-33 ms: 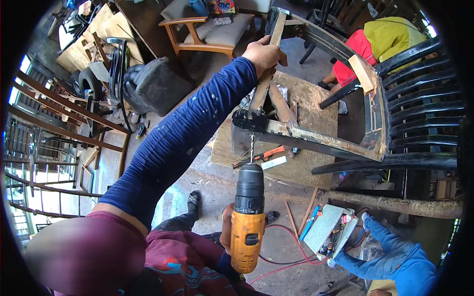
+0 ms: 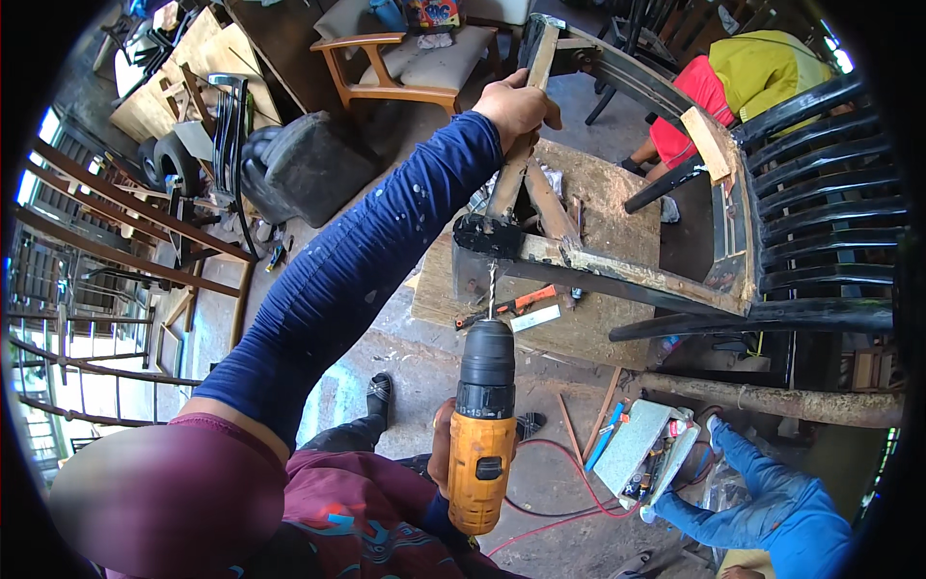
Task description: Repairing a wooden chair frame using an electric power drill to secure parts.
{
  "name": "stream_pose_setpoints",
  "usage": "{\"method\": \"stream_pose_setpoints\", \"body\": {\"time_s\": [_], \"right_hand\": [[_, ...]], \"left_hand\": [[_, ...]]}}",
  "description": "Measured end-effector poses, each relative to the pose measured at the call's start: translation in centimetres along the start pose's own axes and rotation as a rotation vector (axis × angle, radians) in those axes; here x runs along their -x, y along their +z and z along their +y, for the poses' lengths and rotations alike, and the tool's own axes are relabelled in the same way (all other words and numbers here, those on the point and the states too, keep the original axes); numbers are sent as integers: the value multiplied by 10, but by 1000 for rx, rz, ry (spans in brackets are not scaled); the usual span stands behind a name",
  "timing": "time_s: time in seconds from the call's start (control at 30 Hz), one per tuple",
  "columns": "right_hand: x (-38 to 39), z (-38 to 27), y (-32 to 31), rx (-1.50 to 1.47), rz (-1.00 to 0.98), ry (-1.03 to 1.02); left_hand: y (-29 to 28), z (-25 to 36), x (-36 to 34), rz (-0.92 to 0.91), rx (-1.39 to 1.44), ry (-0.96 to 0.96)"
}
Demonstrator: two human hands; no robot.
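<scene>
My left hand [image 2: 516, 108] is closed around a bare wooden rail of a black chair frame [image 2: 641, 273], which lies tipped with its slatted back to the right. In my right hand [image 2: 443, 446], partly hidden behind the tool, is a yellow and black power drill [image 2: 484, 463]. Its twist bit [image 2: 493, 286] points away from me at the frame's near left corner [image 2: 487, 234]. Whether the tip touches the wood or has entered it, I cannot tell. A diagonal brace [image 2: 552, 205] spans the inside of that corner.
Beneath the frame is a worn plywood board [image 2: 608, 183] carrying an orange-handled tool [image 2: 529, 301] and debris. A metal toolbox [image 2: 644, 454] and red hose [image 2: 574, 463] lie lower right. One person in blue [image 2: 772, 511] and another in yellow [image 2: 772, 82] are nearby. Chair parts crowd the left.
The drill has shifted very slightly to the left in my right hand. My left hand and the chair frame look unmoved.
</scene>
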State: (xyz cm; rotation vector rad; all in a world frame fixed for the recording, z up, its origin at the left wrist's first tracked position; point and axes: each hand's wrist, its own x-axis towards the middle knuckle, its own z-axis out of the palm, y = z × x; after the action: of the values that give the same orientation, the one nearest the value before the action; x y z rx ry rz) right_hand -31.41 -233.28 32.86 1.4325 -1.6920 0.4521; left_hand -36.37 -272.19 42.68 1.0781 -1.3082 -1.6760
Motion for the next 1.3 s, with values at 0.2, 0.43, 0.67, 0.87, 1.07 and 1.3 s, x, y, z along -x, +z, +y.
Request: {"method": "stream_pose_setpoints", "body": {"time_s": [0.2, 0.43, 0.67, 0.87, 1.07, 1.3], "right_hand": [[3, 3, 27, 918, 392, -319], [0, -1, -5, -243, -185, 59], [-10, 1, -10, -618, -388, 312], [-9, 4, -9, -667, -422, 358], [-11, 7, -8, -714, -450, 415], [-15, 8, -13, -770, -528, 549]], "left_hand": [[0, 4, 4, 7, -26, -2], [0, 2, 4, -9, -33, 35], [0, 4, 5, -7, -123, 33], [-1, 3, 5, 5, -87, 14], [-1, 8, 7, -30, -30, -27], [-1, 9, 5, -27, -28, -40]]}}
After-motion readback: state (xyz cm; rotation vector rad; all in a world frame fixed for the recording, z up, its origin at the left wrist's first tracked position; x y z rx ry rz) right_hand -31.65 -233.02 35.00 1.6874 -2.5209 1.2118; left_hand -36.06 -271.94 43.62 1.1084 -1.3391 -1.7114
